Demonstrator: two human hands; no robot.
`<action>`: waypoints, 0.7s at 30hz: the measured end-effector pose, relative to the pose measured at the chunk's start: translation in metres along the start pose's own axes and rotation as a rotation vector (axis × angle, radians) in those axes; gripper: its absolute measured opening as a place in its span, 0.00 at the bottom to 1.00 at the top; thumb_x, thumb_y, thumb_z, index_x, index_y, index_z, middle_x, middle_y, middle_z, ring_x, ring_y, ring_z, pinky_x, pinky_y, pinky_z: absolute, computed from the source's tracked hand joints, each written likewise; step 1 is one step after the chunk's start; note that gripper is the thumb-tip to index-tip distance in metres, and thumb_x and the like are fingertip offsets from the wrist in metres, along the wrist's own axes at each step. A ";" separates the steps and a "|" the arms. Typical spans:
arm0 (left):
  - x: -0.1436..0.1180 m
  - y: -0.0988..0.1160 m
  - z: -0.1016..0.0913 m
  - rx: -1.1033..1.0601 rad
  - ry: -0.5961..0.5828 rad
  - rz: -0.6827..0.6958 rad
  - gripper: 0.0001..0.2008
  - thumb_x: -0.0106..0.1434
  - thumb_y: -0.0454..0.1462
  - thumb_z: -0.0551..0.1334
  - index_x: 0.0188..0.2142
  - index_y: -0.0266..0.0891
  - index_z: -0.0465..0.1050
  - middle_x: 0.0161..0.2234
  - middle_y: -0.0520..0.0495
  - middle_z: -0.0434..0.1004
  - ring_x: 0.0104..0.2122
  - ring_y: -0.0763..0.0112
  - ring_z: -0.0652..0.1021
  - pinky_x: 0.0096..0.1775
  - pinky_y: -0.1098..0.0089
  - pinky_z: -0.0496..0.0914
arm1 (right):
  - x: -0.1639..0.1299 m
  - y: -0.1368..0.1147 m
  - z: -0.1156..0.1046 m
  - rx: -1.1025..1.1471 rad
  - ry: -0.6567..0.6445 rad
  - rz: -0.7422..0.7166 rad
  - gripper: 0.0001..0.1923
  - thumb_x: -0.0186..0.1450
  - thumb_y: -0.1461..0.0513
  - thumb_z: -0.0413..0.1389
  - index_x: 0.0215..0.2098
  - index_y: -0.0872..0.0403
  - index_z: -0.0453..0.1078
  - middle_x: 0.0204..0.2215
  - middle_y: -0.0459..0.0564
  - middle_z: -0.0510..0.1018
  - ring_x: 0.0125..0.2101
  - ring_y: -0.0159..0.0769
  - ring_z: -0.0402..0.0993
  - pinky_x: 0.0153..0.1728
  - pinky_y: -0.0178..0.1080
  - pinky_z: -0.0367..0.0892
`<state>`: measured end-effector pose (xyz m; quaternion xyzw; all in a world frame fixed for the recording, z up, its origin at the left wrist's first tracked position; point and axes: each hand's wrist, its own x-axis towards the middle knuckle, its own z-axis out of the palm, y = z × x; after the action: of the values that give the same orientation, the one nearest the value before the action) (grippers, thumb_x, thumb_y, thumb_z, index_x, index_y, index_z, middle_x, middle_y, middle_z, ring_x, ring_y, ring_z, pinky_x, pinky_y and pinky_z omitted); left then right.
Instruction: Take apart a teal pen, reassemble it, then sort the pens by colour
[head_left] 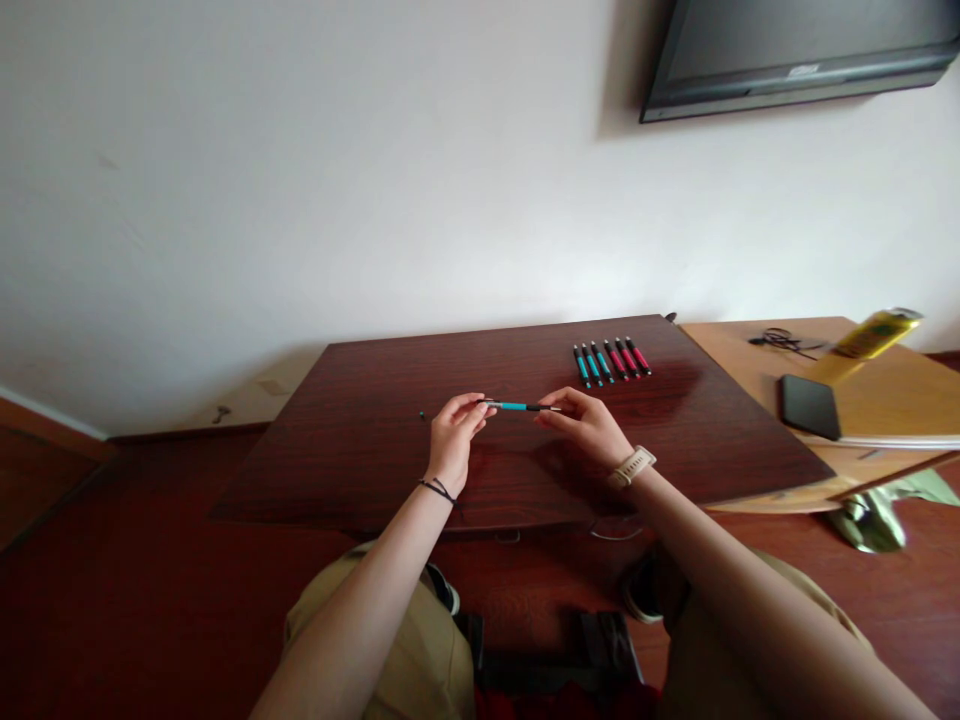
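Fingers (pixel 460 404), pinched closed: left hand (pixel 450 440) and right hand (pixel 592 428) at opposite ends of one blue pen (pixel 514 406), above the table (pixel 360 420). Far right, in a row, seemingly finished: three blue pens (pixel 592 366), three pink pens (pixel 628 358). Left: small loose piece (pixel 422 415), apparently unfitted.

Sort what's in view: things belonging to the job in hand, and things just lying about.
Likely the job:
- blue-and-black pen, held between left hand and right hand
- three blue pens and three pink pens, lined up
- tiny piece, perhaps

Apparently just about:
- yellow can
- black phone-like device
- dark cable
- wall screen
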<state>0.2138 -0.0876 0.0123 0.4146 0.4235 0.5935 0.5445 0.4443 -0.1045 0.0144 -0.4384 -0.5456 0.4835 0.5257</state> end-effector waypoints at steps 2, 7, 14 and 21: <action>0.000 0.000 0.000 -0.003 -0.011 0.004 0.15 0.56 0.41 0.76 0.41 0.40 0.80 0.42 0.43 0.83 0.43 0.62 0.85 0.43 0.69 0.72 | 0.000 -0.001 0.000 -0.025 -0.010 0.013 0.17 0.61 0.47 0.69 0.36 0.51 0.78 0.31 0.50 0.85 0.33 0.40 0.81 0.38 0.41 0.75; 0.000 0.001 0.000 -0.012 -0.013 0.013 0.15 0.57 0.41 0.76 0.42 0.39 0.80 0.42 0.43 0.84 0.43 0.62 0.85 0.43 0.69 0.72 | 0.000 -0.002 0.000 -0.041 -0.001 0.009 0.19 0.63 0.45 0.66 0.35 0.51 0.78 0.29 0.49 0.84 0.30 0.39 0.79 0.36 0.40 0.73; 0.000 -0.002 0.000 -0.040 -0.028 0.010 0.16 0.56 0.42 0.76 0.42 0.39 0.80 0.43 0.44 0.83 0.43 0.63 0.85 0.44 0.68 0.73 | 0.002 -0.001 -0.002 -0.069 0.031 -0.022 0.18 0.63 0.45 0.66 0.34 0.51 0.78 0.30 0.49 0.84 0.32 0.39 0.79 0.36 0.40 0.73; 0.000 -0.002 0.001 -0.032 -0.032 0.025 0.16 0.56 0.42 0.76 0.42 0.39 0.80 0.43 0.43 0.84 0.43 0.62 0.85 0.46 0.66 0.74 | 0.002 -0.001 0.000 -0.070 0.044 -0.046 0.18 0.62 0.45 0.67 0.38 0.50 0.79 0.32 0.49 0.85 0.33 0.40 0.79 0.38 0.40 0.73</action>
<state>0.2149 -0.0877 0.0109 0.4205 0.3999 0.6005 0.5501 0.4444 -0.1028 0.0159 -0.4542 -0.5605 0.4423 0.5328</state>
